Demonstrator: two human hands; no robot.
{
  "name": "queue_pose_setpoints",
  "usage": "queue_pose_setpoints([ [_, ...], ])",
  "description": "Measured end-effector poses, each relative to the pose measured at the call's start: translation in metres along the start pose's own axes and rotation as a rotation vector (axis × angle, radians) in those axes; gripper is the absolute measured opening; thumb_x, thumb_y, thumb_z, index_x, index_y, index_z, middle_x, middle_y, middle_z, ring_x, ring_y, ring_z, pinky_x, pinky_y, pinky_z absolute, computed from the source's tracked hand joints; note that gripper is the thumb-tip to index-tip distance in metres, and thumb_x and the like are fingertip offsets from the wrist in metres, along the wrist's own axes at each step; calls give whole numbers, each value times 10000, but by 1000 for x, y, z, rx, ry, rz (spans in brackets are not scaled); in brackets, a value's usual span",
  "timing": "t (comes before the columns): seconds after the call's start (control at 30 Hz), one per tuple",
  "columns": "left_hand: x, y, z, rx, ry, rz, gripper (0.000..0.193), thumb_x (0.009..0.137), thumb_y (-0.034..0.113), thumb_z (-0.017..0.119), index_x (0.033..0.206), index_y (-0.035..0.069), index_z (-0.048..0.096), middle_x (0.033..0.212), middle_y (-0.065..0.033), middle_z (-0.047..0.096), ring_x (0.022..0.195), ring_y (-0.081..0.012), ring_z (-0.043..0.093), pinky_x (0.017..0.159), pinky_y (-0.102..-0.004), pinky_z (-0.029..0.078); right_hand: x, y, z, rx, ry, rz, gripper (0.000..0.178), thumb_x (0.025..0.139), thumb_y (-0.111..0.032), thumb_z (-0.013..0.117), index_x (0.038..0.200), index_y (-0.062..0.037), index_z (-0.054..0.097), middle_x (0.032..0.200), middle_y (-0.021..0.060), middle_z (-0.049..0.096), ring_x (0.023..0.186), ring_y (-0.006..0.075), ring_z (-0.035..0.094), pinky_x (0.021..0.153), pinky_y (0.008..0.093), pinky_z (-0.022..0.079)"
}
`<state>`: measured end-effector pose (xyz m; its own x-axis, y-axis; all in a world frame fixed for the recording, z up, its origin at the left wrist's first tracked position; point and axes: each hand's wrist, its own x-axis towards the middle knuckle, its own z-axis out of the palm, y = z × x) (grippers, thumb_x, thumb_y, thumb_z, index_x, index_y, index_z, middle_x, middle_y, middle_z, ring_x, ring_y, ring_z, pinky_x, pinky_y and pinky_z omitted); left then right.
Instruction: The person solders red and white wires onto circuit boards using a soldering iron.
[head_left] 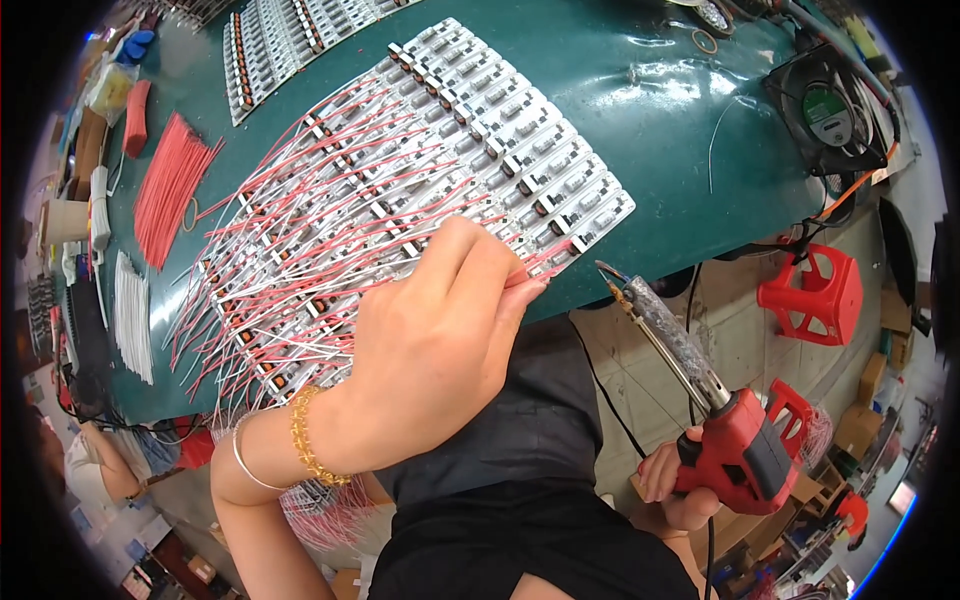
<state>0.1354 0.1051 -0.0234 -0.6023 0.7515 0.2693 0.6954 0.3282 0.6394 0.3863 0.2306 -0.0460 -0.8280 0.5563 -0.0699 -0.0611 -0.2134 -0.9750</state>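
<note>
A panel of white circuit boards (600,190) lies on the table in front of me, in rows bearing small components. Many thin red and white wires (330,215) fan out over its left and near part. My left hand (430,330) is closed in a pinch at the panel's near right corner, on a red wire (545,272) whose end lies by the last board. My right hand (670,490) grips a red soldering gun (745,450) at the lower right. The gun's tip and a thin feed tube beside it point up toward that corner, apart from the board.
A bundle of red wires (170,190) and a bundle of white wires (131,320) lie at the left. A second board panel (290,40) is at the back. A black fan (828,112) stands at the right edge, above a red stool (812,292). Another person (105,465) sits at the lower left.
</note>
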Motion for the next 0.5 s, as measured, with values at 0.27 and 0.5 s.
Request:
queue_pose_setpoints([
  [0.27, -2, -2, 7, 60, 24, 9, 134, 768, 59, 659, 797, 2, 542, 789, -87, 478, 488, -225, 524, 417, -321, 412, -8, 5, -2, -34, -25, 77, 876, 708, -684, 580, 1204, 25, 442, 462, -37, 385, 383, 105, 421, 427, 243, 385],
  [0.5, -2, -1, 6, 88, 2, 0, 143, 754, 66, 664, 790, -3, 544, 796, -83, 484, 473, -218, 526, 401, -319, 401, -2, 5, -4, -35, -37, 43, 809, 718, -655, 603, 1141, 21, 469, 459, -21, 406, 368, 116, 420, 411, 249, 386],
])
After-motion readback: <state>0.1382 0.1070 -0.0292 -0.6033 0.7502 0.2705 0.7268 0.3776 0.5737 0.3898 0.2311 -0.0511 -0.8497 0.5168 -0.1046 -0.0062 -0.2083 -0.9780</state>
